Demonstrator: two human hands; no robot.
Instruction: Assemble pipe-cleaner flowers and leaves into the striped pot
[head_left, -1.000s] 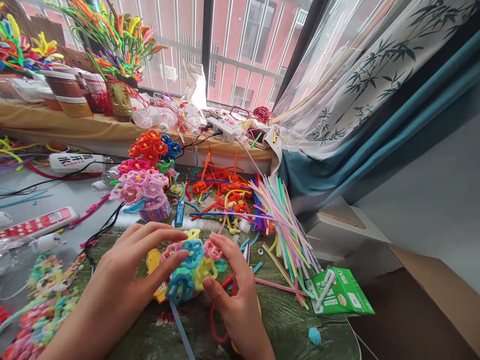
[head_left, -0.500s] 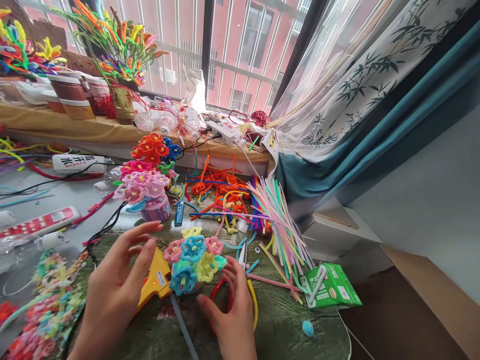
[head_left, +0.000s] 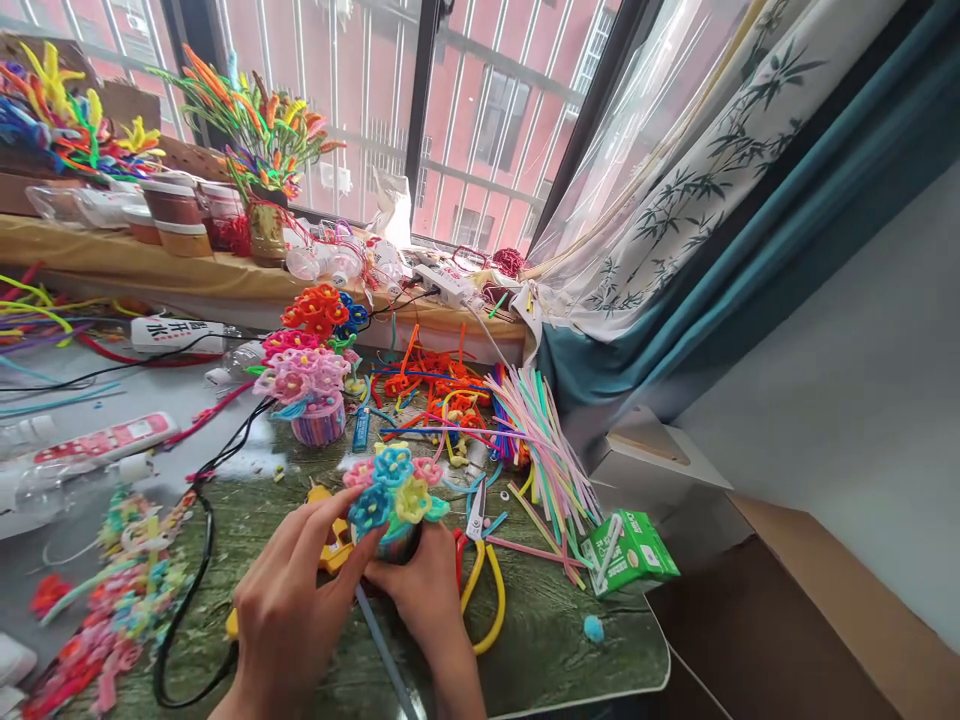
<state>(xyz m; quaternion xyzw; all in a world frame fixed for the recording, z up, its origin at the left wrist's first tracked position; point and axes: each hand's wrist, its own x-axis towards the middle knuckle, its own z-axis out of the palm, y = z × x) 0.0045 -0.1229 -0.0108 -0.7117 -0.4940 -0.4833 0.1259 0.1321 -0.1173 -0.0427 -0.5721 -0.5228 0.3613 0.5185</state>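
Observation:
A small bouquet of pipe-cleaner flowers (head_left: 393, 490) in blue, pink, yellow and teal stands in a little pot on the green table mat (head_left: 570, 640). My right hand (head_left: 421, 590) is wrapped round the pot from the front right. My left hand (head_left: 296, 600) reaches in from the left, its fingertips pressed against the pot just under the flowers. A yellow glue gun (head_left: 335, 540) lies right behind my left fingers. A grey pipe-cleaner stem (head_left: 382, 650) runs from the pot toward me.
Scissors with yellow and red handles (head_left: 478, 570) lie right of my hands. Loose pastel pipe cleaners (head_left: 547, 440), a green carton (head_left: 628, 552), another flower pot (head_left: 311, 385), a black cable (head_left: 187, 590), flower chains (head_left: 112, 590) and a cluttered windowsill (head_left: 187, 270) surround the spot.
Both hands, apart and open around the bouquet earlier, have closed in on its pot. The view has pulled back and tilted, so everything sits smaller and higher.

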